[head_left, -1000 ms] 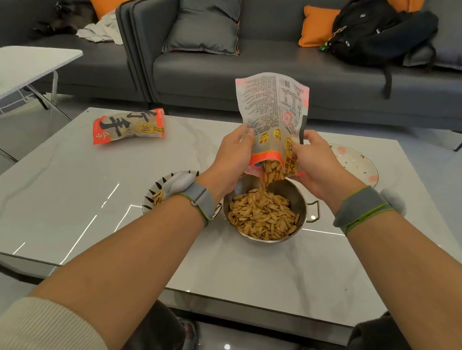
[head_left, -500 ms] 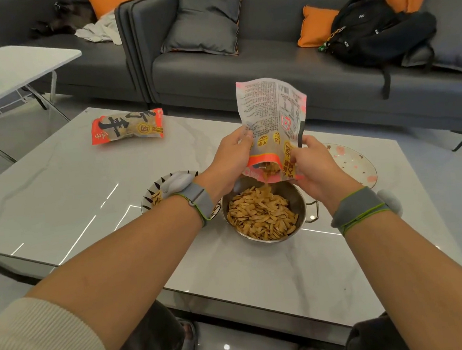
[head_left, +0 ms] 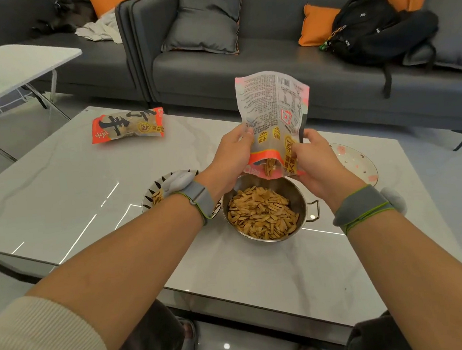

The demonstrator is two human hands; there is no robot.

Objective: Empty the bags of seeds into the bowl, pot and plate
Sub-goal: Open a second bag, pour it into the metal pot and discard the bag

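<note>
Now both hands, left (head_left: 232, 158) and right (head_left: 316, 159), pinching upturned seed bag (head_left: 273, 115) over pot (head_left: 295, 194)

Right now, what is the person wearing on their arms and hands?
Both hands, left hand and right hand, are bare. Each wrist carries a grey fabric band with green edging: left band, right band. A white pod-like device sits on the left band. A cream ribbed sleeve covers the left upper arm.
</note>
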